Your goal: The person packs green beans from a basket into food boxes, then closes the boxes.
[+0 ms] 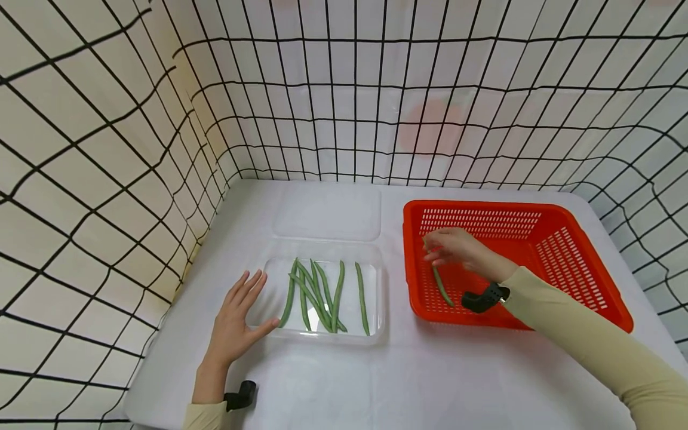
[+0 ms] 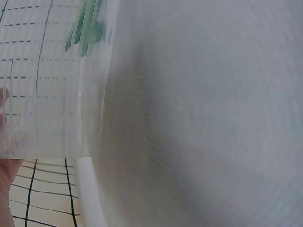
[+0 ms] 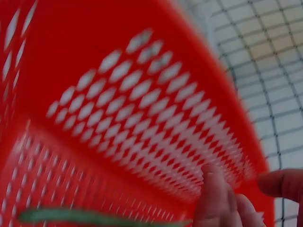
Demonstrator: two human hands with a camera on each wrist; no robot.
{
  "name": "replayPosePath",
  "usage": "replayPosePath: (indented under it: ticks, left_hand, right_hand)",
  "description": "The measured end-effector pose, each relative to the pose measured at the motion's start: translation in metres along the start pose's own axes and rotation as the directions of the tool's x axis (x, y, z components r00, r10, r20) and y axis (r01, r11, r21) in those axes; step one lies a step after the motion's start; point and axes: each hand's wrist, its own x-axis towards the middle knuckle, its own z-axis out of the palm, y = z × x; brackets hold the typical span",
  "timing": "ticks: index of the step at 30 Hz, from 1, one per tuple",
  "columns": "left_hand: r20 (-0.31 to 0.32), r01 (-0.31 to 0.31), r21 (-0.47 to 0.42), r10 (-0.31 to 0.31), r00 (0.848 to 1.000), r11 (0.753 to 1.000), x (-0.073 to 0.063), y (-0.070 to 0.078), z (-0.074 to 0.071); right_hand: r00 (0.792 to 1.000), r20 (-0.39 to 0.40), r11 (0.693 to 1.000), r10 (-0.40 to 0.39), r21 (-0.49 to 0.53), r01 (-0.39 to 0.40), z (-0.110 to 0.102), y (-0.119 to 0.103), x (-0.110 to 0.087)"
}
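My left hand [image 1: 236,319] lies with fingers spread at the left end of a clear plastic container [image 1: 381,310], thumb at its near left corner. Several green beans [image 1: 338,292] lie inside, most crossing in a bunch and one apart on the right. In the left wrist view the container's clear wall [image 2: 57,109] stands beside the fingers. My right hand [image 1: 457,248] reaches into a red basket [image 1: 564,269], near its left wall. Below its fingers a single green bean [image 1: 442,286] rests on the basket floor. In the right wrist view, thumb [image 3: 284,183] and fingers [image 3: 215,194] are apart.
A clear flat lid [image 1: 326,212] lies behind the container on the white table [image 1: 333,382]. Black grid netting [image 1: 355,101] rises at the back and both sides. The basket's perforated walls [image 1: 484,221] stand around my right hand.
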Motion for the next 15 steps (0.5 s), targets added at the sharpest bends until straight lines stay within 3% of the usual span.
replayPosePath:
  ticks: [3, 8, 15]
  left_hand:
    - [0.000, 0.000, 0.003, 0.000, 1.000, 1.000, 0.000, 0.000, 0.000]
    - [0.003, 0.001, 0.004, -0.001, 1.000, 1.000, -0.001, -0.001, 0.000]
    - [0.000, -0.004, 0.004, 0.004, 1.000, 1.000, -0.001, -0.001, 0.001]
  right_hand:
    - [0.998, 0.026, 0.997, 0.049, -0.064, -0.047, -0.014, 0.017, 0.006]
    - [0.996, 0.067, 0.985, 0.054, -0.166, -0.042, -0.028, 0.039, 0.014]
    - [0.992, 0.090, 0.976, 0.090, -0.208, -0.070, -0.026, 0.052, 0.026]
